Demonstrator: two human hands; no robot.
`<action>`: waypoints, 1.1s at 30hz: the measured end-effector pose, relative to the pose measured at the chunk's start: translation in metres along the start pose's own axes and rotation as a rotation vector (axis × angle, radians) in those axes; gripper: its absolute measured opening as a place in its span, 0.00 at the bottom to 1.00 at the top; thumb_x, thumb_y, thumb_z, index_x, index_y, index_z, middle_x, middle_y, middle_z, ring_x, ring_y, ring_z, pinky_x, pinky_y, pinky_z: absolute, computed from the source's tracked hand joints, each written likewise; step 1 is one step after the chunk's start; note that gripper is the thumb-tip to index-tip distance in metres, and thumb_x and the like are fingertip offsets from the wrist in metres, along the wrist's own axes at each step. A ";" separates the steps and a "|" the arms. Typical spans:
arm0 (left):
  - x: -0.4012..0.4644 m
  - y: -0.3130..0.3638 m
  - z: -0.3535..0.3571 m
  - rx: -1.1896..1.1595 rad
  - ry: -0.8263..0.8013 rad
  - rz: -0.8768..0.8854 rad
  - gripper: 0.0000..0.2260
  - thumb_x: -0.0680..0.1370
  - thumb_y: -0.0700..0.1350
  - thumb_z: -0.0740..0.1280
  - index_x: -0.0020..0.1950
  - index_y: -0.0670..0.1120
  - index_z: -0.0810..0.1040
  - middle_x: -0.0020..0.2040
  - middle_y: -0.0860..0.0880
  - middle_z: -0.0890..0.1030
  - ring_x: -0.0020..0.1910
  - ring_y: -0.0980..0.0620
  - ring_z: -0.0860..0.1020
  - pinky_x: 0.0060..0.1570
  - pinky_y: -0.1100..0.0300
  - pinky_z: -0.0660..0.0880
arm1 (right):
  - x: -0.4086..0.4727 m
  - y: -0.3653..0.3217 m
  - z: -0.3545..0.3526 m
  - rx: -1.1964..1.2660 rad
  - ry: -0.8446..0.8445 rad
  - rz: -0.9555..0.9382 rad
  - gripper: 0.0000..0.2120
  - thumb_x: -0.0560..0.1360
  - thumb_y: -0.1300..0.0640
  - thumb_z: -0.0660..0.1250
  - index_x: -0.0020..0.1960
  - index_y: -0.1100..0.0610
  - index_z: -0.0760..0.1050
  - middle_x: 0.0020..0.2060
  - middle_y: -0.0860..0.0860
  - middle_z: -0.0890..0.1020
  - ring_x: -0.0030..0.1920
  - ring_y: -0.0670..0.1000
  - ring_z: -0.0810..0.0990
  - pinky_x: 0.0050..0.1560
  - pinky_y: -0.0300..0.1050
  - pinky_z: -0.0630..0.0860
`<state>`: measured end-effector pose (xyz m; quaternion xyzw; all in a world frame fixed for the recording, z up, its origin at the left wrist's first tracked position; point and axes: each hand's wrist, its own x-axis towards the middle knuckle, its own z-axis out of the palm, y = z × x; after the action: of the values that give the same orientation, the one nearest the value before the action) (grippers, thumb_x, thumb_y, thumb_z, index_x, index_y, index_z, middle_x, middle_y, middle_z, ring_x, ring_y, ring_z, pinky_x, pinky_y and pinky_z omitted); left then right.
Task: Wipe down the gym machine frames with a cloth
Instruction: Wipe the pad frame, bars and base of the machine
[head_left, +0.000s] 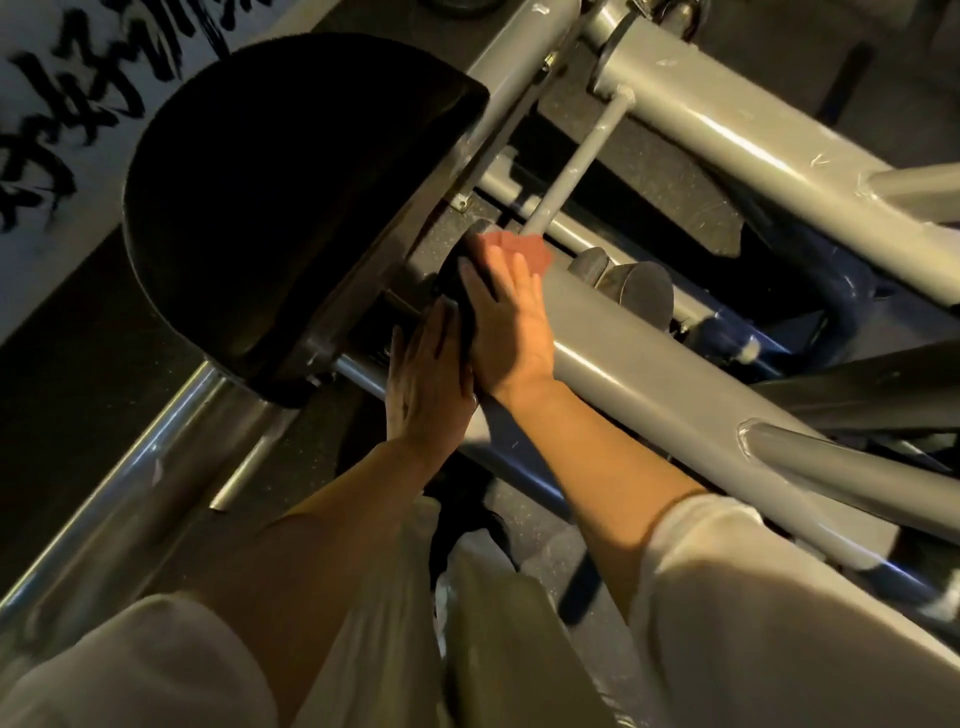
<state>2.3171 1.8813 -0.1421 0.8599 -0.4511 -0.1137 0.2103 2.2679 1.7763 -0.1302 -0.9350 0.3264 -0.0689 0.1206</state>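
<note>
Grey painted steel frame tube (649, 358) runs from centre toward 4 o'clock. I see my right hand (511, 317) flat on its upper end, fingers (519, 267) straight, pressing a reddish-pink cloth (522, 248) against the tube; cloth pokes out past the fingertips at 12 o'clock of the hand. Left hand (428, 384) sits just beside it at 8 o'clock, fingers extended and released, resting on the tube's side, gripping nothing. Black padded seat cushion (280, 197) at 10 o'clock. White sleeves (769, 613) low in view.
</note>
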 end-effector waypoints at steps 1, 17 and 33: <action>-0.001 0.003 -0.001 0.001 -0.011 0.007 0.28 0.76 0.45 0.61 0.76 0.42 0.62 0.74 0.42 0.66 0.74 0.44 0.64 0.74 0.43 0.54 | 0.001 0.000 0.003 -0.008 -0.016 -0.045 0.28 0.77 0.56 0.65 0.76 0.53 0.63 0.76 0.58 0.62 0.76 0.61 0.58 0.76 0.59 0.56; -0.040 0.043 0.025 0.203 -0.134 0.208 0.30 0.80 0.47 0.61 0.78 0.42 0.55 0.79 0.43 0.55 0.78 0.47 0.50 0.75 0.49 0.37 | -0.073 0.065 -0.011 -0.143 0.009 0.001 0.36 0.70 0.71 0.70 0.75 0.58 0.64 0.73 0.63 0.66 0.73 0.69 0.63 0.74 0.60 0.55; -0.062 0.031 0.041 0.137 -0.192 0.516 0.24 0.69 0.36 0.57 0.64 0.31 0.74 0.64 0.32 0.75 0.65 0.35 0.74 0.67 0.38 0.63 | -0.178 0.064 -0.004 -0.085 0.384 0.464 0.33 0.59 0.74 0.73 0.64 0.62 0.78 0.62 0.63 0.79 0.62 0.64 0.78 0.64 0.60 0.74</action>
<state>2.2438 1.9057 -0.1636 0.7142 -0.6795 -0.1066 0.1298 2.0907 1.8381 -0.1522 -0.8095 0.5507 -0.2014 0.0298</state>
